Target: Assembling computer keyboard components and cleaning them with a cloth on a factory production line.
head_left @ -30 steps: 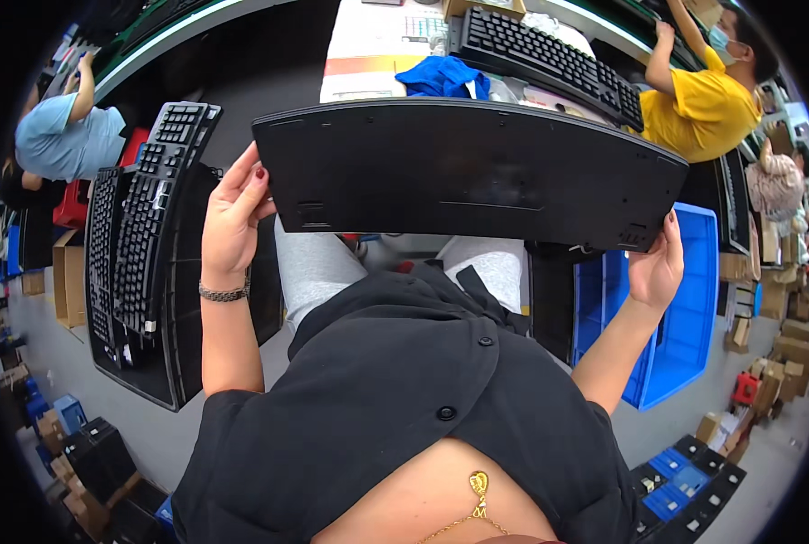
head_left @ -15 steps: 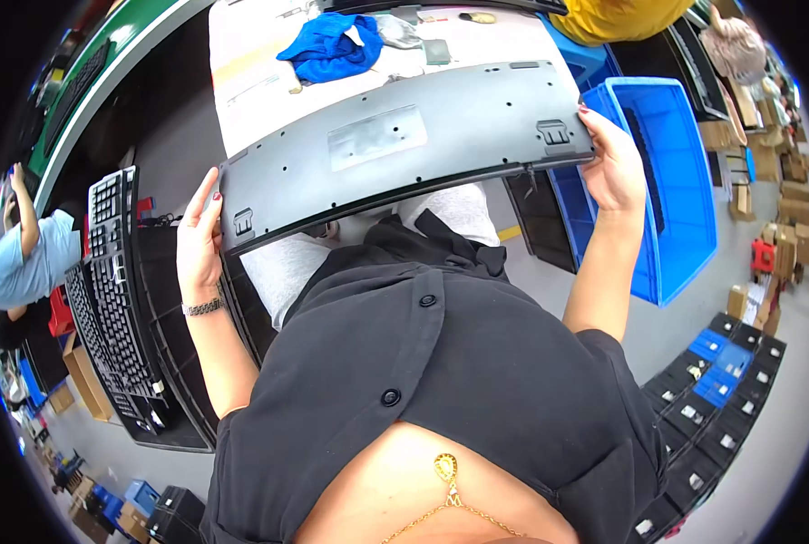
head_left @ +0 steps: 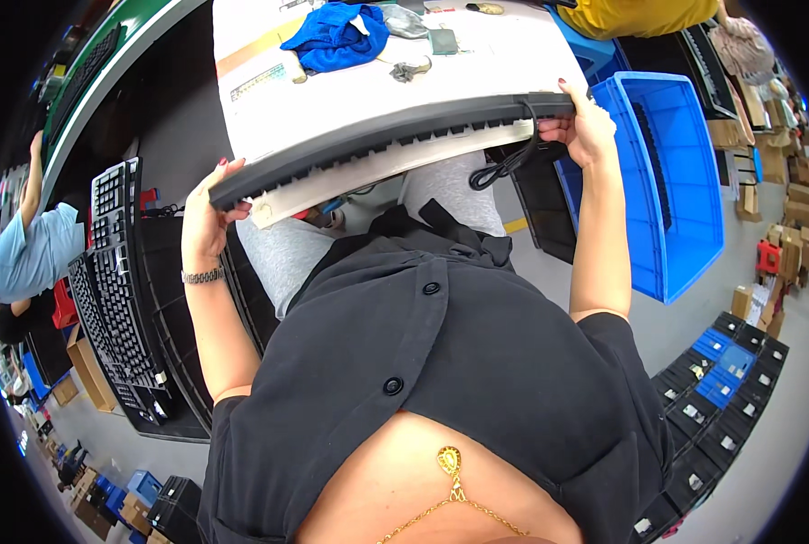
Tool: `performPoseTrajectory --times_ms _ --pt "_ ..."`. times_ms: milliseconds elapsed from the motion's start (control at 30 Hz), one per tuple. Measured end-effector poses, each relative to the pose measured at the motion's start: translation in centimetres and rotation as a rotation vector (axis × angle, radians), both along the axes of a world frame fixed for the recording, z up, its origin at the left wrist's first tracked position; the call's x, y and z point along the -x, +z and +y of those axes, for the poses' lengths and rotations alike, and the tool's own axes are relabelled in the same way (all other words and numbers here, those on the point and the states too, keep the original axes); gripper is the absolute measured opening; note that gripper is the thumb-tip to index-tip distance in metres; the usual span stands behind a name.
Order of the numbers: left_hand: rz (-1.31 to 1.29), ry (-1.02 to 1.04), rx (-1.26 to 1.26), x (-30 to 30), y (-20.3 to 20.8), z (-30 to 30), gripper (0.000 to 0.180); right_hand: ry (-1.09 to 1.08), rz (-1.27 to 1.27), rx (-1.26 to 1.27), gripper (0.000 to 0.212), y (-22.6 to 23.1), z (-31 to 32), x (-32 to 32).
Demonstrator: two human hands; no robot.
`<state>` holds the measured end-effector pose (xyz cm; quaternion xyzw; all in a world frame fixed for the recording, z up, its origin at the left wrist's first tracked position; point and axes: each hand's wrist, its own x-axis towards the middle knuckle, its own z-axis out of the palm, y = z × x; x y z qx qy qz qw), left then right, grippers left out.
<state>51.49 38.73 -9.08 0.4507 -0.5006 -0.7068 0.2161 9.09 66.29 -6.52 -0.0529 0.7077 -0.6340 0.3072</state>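
A black computer keyboard (head_left: 368, 140) is held up level with the near edge of a white worktable (head_left: 459, 82). It is turned nearly edge-on, so a row of key sides shows along it. My left hand (head_left: 209, 218) grips its left end, thumb on top and fingers beneath. At the other end my right hand (head_left: 589, 136) has its fingers closed around the corner. A bundled black cable (head_left: 511, 163) hangs down beside the right hand. On the table lie a blue cloth (head_left: 336, 41), a grey cloth (head_left: 404, 22) and a small grey-green square piece (head_left: 443, 42).
Several keyboards (head_left: 114, 290) are stacked in a dark crate at my left. To the right stands a blue bin (head_left: 663, 190) with a dark keyboard-like item inside. Someone in yellow (head_left: 636, 16) is across the table; another person in light blue (head_left: 40, 249) is at far left.
The keyboard has tipped from its underside facing me to nearly edge-on, showing key sides. Its cable now hangs free, and my right hand has shifted slightly left.
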Motion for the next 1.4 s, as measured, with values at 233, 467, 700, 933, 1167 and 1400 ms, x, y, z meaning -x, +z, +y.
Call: performPoseTrajectory --times_ms 233,467,700,933,1167,1400 --pt "-0.072 0.102 -0.02 -0.3 -3.0 -1.1 0.042 -0.014 0.104 -0.194 0.055 -0.6 -2.6 1.4" --pt "-0.124 0.148 0.011 0.4 -3.0 -0.4 0.044 -0.033 0.157 -0.254 0.059 -0.6 -3.0 1.4" --pt "-0.366 0.087 0.221 0.9 -1.7 0.1 0.046 -0.045 0.16 -0.252 0.06 -0.4 -2.7 1.0" --pt "-0.078 0.154 0.744 1.7 -1.2 1.0 0.053 -0.077 0.171 -0.281 0.06 -0.8 -3.1 1.4" --pt "0.216 0.107 0.502 3.8 -1.6 1.8 0.059 -0.122 0.112 -0.286 0.058 -1.8 -3.1 3.1" --pt "0.276 0.094 0.481 3.5 -1.6 1.7 0.063 -0.128 0.118 -0.277 0.057 -2.8 -2.9 4.0"
